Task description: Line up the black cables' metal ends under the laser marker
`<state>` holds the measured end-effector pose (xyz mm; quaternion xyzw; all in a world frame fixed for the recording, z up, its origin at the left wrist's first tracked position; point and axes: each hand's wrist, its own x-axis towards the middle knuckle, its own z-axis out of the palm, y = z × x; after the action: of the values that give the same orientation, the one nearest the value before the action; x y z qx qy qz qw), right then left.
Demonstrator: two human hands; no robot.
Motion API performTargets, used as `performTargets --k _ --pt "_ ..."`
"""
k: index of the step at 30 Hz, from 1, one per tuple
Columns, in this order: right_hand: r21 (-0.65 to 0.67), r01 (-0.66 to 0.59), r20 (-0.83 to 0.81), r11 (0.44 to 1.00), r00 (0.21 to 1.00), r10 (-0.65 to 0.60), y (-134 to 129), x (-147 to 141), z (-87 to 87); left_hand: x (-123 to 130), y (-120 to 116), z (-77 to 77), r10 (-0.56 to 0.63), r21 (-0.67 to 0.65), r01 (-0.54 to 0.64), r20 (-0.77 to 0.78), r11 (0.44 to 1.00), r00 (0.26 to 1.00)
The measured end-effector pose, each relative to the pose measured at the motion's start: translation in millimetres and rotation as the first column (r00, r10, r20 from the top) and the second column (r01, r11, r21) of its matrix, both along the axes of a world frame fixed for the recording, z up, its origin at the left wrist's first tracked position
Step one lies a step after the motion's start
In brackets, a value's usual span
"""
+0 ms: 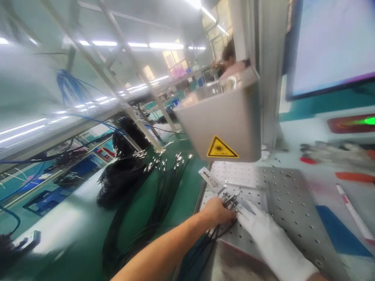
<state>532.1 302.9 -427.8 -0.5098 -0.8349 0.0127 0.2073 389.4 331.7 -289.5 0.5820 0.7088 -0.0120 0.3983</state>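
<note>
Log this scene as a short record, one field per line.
Left hand: bare, closed on cables with metal ends
Right hand: white-gloved, beside those ends; grip unclear
Plate: perforated, beneath both hands
Housing: above the plate, with a yellow warning sign
Picture left: black coil on a green surface
Picture right: pen, blue sheet

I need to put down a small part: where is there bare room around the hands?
The plate's right part looks free, between the right hand and blue sheet; so does a strip of green tabletop between the black cables and plate. It is crowded where the left hand holds connectors, and around the gloves and pen.
</note>
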Motion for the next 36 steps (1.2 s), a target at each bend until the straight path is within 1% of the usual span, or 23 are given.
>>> performTargets --k 4,7,9,11,14,16,18,22,24,27,30,32,33,35,36 --pt "0.078 0.061 -0.098 0.995 0.994 -0.053 7 3 -0.2 -5 -9 3.9 -0.031 0.082 0.027 0.055 0.996 0.998" --pt "0.121 0.121 -0.099 0.985 0.989 -0.110 11 7 1.8 -15 -13 2.8 -0.049 0.154 0.030 0.118 0.988 0.992" --pt "0.135 0.137 -0.096 0.981 0.988 -0.125 11 11 2.4 -24 -15 2.2 -0.039 0.203 0.003 0.176 0.979 0.984" --pt "0.142 0.132 -0.088 0.981 0.989 -0.120 10 14 1.1 -35 -18 3.0 -0.017 0.249 -0.052 0.266 0.967 0.964" --pt "0.144 0.117 -0.100 0.983 0.990 -0.103 8 18 -3.8 -48 -24 6.3 0.026 0.267 -0.135 0.375 0.954 0.927" --pt "0.110 0.149 -0.127 0.983 0.983 -0.135 8 18 -7.0 -53 -30 8.1 0.046 0.265 -0.158 0.383 0.951 0.922" --pt "0.047 0.217 -0.139 0.975 0.968 -0.209 9 15 -8.7 -55 -36 8.4 0.043 0.277 -0.157 0.377 0.948 0.925" --pt "-0.128 0.364 -0.102 0.923 0.921 -0.377 12 8 -7.6 -55 -43 7.3 0.034 0.230 -0.135 0.394 0.964 0.918" --pt "-0.211 0.385 -0.096 0.899 0.907 -0.411 11 5 -5.0 -53 -44 8.9 0.043 0.208 -0.124 0.355 0.970 0.934" --pt "-0.278 0.361 -0.101 0.890 0.911 -0.401 8 2 2.3 -50 -44 14.1 0.031 0.190 -0.088 0.284 0.978 0.958" --pt "-0.252 0.345 -0.094 0.904 0.921 -0.378 4 1 13.9 -50 -42 18.5 0.008 0.161 -0.052 0.267 0.986 0.964" --pt "-0.183 0.330 -0.082 0.926 0.934 -0.349 -1 3 23.2 -50 -40 20.1 -0.011 0.137 -0.028 0.276 0.990 0.961" --pt "-0.128 0.298 -0.065 0.946 0.949 -0.308 -3 5 27.9 -50 -39 20.6 -0.020 0.125 -0.016 0.279 0.992 0.960" --pt "0.016 0.146 0.015 0.989 0.989 -0.146 -8 12 36.5 -50 -37 21.3 -0.028 0.109 -0.001 0.269 0.994 0.963" --pt "0.088 0.052 0.074 0.995 0.996 -0.058 -10 16 40.1 -49 -36 21.4 -0.025 0.105 -0.001 0.252 0.994 0.967"
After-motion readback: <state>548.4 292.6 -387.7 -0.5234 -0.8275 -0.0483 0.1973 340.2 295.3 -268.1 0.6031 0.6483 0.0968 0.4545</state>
